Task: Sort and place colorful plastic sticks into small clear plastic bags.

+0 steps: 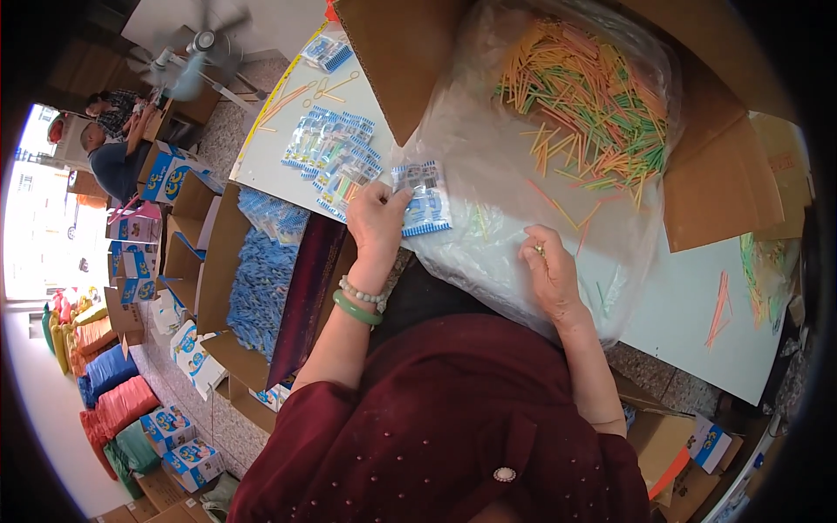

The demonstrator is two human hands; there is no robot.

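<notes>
My left hand (377, 222), with a beaded bracelet and a green bangle on its wrist, is closed at the left edge of a small blue-and-white plastic packet (425, 207). More such packets (331, 152) lie overlapping on the white table just beyond that hand. My right hand (551, 272) hovers over a clear plastic sheet (471, 157), fingers curled toward the thumb. Whether anything is pinched there I cannot make out. Past it, a heap of thin yellow, orange, pink and green sticks (602, 105) rests on the plastic, with a few loose ones nearer my hand.
An open carton (261, 288) full of blue packets stands left of me. Cardboard flaps (711, 183) rise around the stick heap. Loose pink sticks (718, 309) lie on the table (671, 283) at right. A fan (205, 44) and two people (118, 157) are at far left.
</notes>
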